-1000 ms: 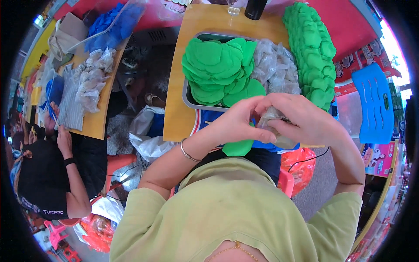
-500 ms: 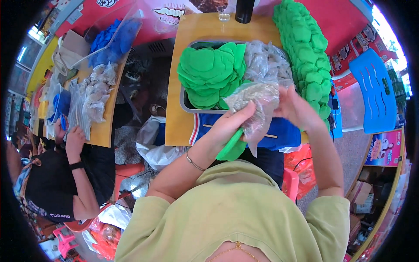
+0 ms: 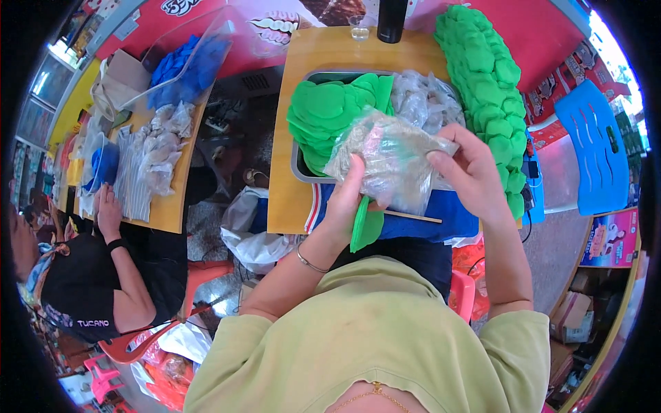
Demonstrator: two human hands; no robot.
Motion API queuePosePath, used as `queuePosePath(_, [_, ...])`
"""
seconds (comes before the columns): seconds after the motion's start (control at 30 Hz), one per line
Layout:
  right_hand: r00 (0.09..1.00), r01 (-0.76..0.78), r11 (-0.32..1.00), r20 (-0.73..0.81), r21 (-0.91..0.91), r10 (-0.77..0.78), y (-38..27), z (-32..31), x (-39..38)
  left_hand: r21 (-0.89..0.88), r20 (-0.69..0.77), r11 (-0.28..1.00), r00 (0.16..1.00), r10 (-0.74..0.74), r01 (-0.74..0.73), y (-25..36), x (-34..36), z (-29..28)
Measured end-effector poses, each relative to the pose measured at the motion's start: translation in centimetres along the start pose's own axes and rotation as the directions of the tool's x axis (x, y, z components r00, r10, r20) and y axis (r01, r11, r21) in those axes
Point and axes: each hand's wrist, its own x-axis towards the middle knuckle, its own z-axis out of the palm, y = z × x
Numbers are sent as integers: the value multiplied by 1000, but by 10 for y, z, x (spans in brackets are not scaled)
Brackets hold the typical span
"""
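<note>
A clear plastic bag [image 3: 385, 162] is stretched between my two hands in front of the tray. My left hand [image 3: 344, 206] is closed on its lower left side, thumb on top, with a few green petal-like pieces [image 3: 368, 228] also held below the bag. With thumb and fingers, my right hand [image 3: 471, 172] pinches the bag's right corner. Behind the bag, a metal tray [image 3: 296, 162] holds a pile of flat green pieces [image 3: 327, 110] and several crumpled clear bags [image 3: 430, 100]. What is inside the held bag is hard to make out.
Overlapping green pieces form a long stack [image 3: 485, 79] on the table's right. A thin stick [image 3: 413, 217] lies over blue cloth [image 3: 454, 213] at the front edge. A black bottle [image 3: 391, 20] and small glass [image 3: 359, 32] stand behind. Left, a co-worker [image 3: 82, 282] sits at another table.
The bag has been spread wider and flatter between my hands. My right hand has turned and now grips its right corner. My left hand has shifted slightly left, keeping the green pieces.
</note>
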Motion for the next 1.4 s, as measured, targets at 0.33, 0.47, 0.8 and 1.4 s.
queuePosePath(0.33, [995, 86, 982, -34, -170, -93, -10, 6, 9, -51, -87, 993, 991, 106, -110, 8, -1, 8])
queuePosePath(0.47, [997, 27, 979, -72, -201, -42, -14, 12, 11, -42, 48, 985, 985, 167, -165, 8, 1, -1])
queuePosePath(0.8, [945, -245, 571, 61, 784, 322, 58, 43, -6, 4, -11, 1000, 1000, -21, 21, -13, 1, -18])
queuePosePath(1.4, [998, 1, 824, -51, -567, -36, 66, 35, 0, 110, -265, 944, 924, -275, 312, -20, 0, -11])
